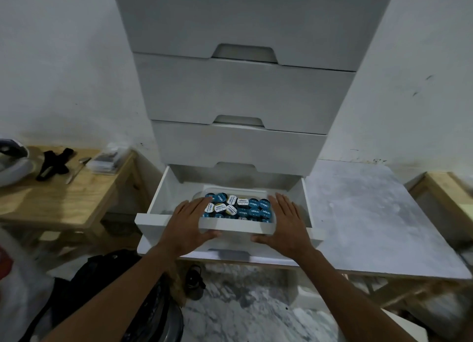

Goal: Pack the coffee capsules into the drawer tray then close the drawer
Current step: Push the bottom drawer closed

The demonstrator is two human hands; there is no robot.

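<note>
The bottom drawer (160,195) of a white drawer unit (243,93) stands pulled out. Inside it lies a clear plastic tray (235,189) filled with several coffee capsules (242,208), most with blue lids and a few with white. My left hand (189,222) and my right hand (286,221) rest over the drawer's front panel (230,227), one on each side of the tray. On both hands the fingers lie flat and reach into the drawer, and the thumbs press on the outer face. Neither hand holds a capsule.
A low wooden table (66,200) on the left carries a spoon, a black strap and a small clear packet. A grey slab (371,218) lies to the right of the drawer. A black bag (102,277) and a dark bottle (194,281) sit on the marble floor below.
</note>
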